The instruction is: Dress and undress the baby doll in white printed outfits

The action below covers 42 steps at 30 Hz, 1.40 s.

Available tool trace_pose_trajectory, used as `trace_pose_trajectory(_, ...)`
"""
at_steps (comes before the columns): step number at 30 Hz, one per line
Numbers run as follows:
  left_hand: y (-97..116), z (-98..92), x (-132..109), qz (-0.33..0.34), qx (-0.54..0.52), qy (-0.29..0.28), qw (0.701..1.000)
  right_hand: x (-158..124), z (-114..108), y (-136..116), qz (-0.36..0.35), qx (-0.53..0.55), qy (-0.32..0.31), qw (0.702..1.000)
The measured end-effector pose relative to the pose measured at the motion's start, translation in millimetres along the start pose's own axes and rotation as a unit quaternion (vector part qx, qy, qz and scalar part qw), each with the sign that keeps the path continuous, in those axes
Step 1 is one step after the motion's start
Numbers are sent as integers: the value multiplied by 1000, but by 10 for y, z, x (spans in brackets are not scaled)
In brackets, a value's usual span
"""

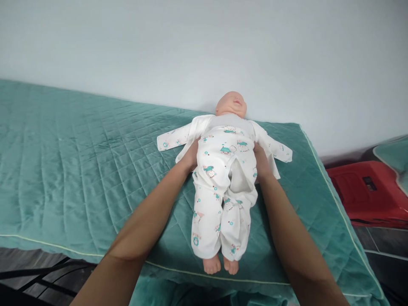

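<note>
A baby doll lies on its back, head toward the wall and bare feet toward me. It wears white printed trousers, pulled high up its torso. An open white printed jacket has its sleeves spread to both sides. My left hand is closed against one side of the doll's torso, partly beneath the jacket. On the opposite side, my right hand grips the torso in the same way. The fingertips of both hands are hidden behind the doll and its clothes.
A green quilted cover with pale piping spreads over the bed, which runs along a plain wall. Beyond the bed's right edge is a red plastic object. Dark metal bars show at the lower left, above a grey floor.
</note>
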<state>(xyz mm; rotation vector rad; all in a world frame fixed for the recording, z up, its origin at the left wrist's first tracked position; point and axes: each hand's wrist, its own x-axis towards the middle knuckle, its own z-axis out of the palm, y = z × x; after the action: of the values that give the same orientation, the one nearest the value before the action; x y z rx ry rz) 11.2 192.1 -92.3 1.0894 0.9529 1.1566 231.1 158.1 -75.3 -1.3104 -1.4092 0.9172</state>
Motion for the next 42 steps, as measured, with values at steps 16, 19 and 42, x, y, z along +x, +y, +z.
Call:
trace_pose_trajectory(16,81,-229,55,1,130,-94,987,157,-136,293,78,78,115,987)
trace_pose_trajectory(19,118,-286,67,46,255,2,966,136,-175,203,10,-53,162,985)
trace_pose_trajectory(42,589,-207,524,160,369,-236,885,705,-214,-277,-148,-155,-224,951)
